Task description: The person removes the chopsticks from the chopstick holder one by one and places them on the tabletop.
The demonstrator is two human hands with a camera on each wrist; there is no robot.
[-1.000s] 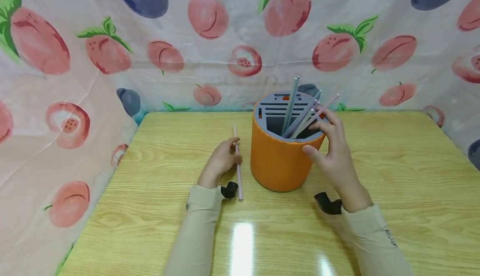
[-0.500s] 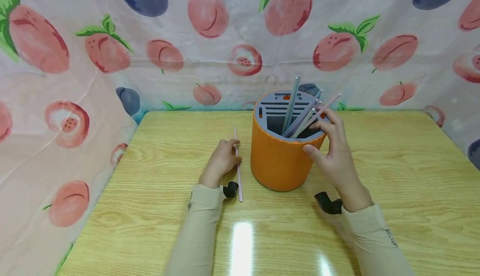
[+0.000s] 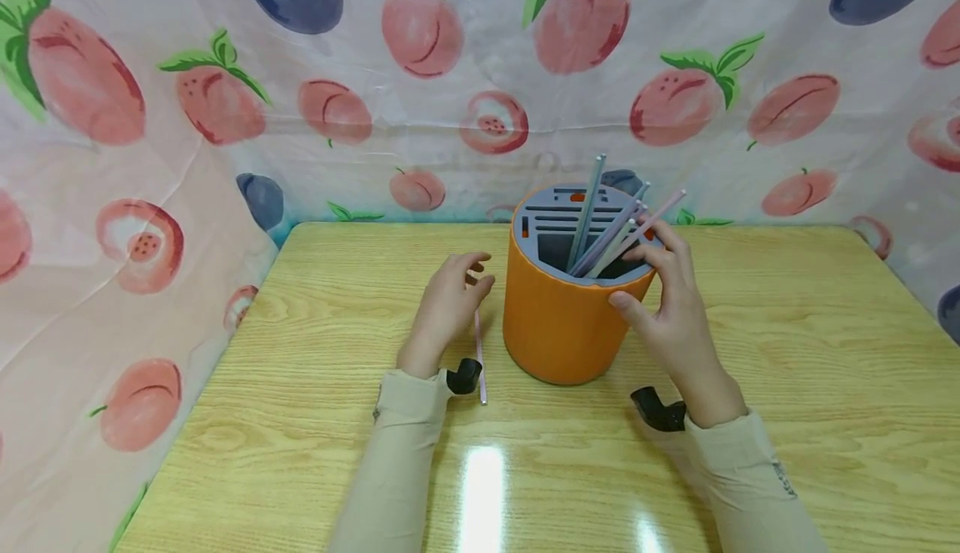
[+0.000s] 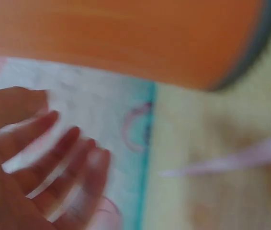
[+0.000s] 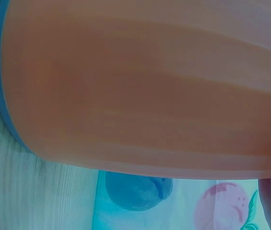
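Basically, left hand (image 3: 447, 303) isn't holding anything: grip slack, fingers loosely bent, thumb apart from them. Pink stick (image 3: 479, 340) lies on the bench (image 3: 337, 328), left of the orange pen holder (image 3: 562, 332). From the head view it runs out from below the grip toward the person, far part hidden by the hand. Left wrist view is blurred but shows a gap between fingertips and stick, so not touching. Right hand (image 3: 667, 307) has the holder by its right side: thumb on the outer wall just below the rim, fingers curled over the edge, grip only as wide as that wall needs. Holder sits upright on the bench. Several sticks lean in its front compartment, incl. a teal stick (image 3: 587, 215) and a second pink one tilted right, near the right fingers.
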